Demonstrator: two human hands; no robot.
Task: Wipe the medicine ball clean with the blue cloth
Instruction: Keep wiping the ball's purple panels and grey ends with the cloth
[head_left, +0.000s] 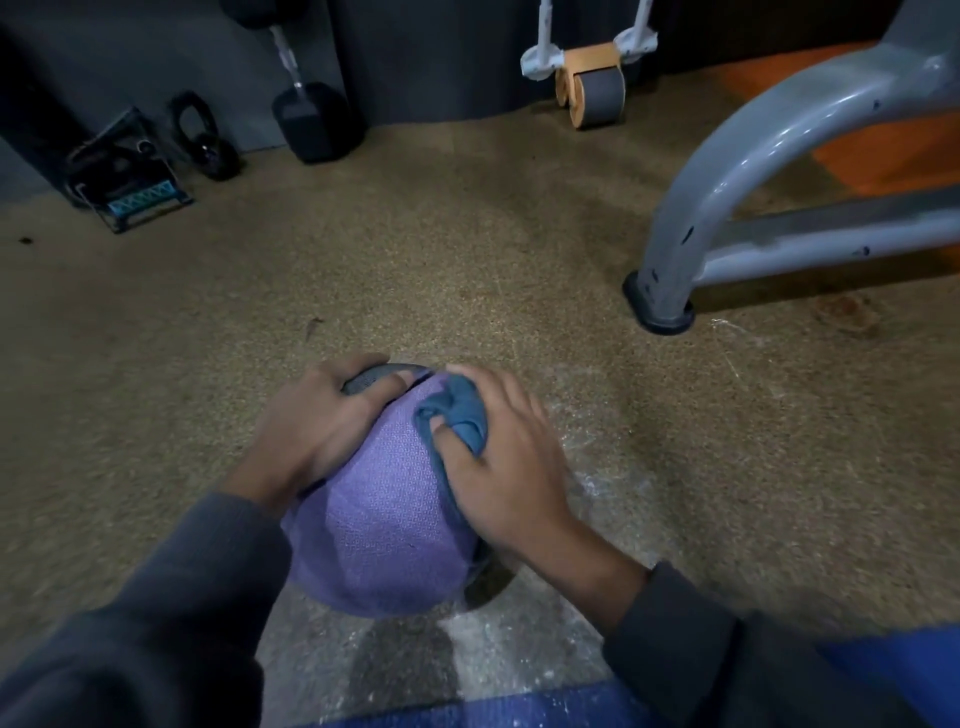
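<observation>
A purple and grey textured medicine ball (382, 525) sits on the speckled gym floor just in front of me. My left hand (317, 421) lies over its far left side, fingers curled round the grey part. The blue cloth (457, 413) is bunched on the ball's upper right. My right hand (501, 457) presses the cloth against the ball, with the thumb tucked into its folds and the fingers spread over it.
A grey curved machine frame (737, 171) stands on a black foot (660, 312) at the right. Along the back wall are a dumbbell (314, 119), a kettlebell (208, 143), a small rack (130, 176) and an ab roller (592, 88). A blue mat (519, 709) lies nearest me.
</observation>
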